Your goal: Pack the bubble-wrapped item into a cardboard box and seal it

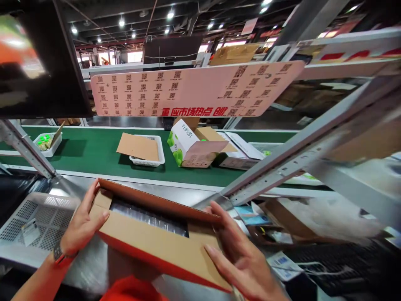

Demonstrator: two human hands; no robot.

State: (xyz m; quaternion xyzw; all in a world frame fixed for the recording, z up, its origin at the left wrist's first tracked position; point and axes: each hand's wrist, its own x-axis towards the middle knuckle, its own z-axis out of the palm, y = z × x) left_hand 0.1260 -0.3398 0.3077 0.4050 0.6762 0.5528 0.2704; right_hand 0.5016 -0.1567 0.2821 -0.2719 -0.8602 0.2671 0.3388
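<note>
A long brown cardboard box (147, 238) with a red outer side is held up in front of me, tilted, its flaps partly folded in. Through the gap between the flaps, something dark with a clear, shiny plastic surface (150, 217) shows; I cannot make out what it is. My left hand (83, 223) grips the box's left end, thumb on the top flap and fingers behind. At the right end my right hand (234, 251) is closed around the box, thumb on top and fingers along the far edge.
A white perforated basket (19, 217) stands on the metal bench at left. Beyond, a green conveyor (94, 150) carries a basket with cardboard (161, 150) and an opened white-green carton (184, 140). A metal post (275, 163) slants at right, near a keyboard (338, 259). A monitor (46, 92) hangs upper left.
</note>
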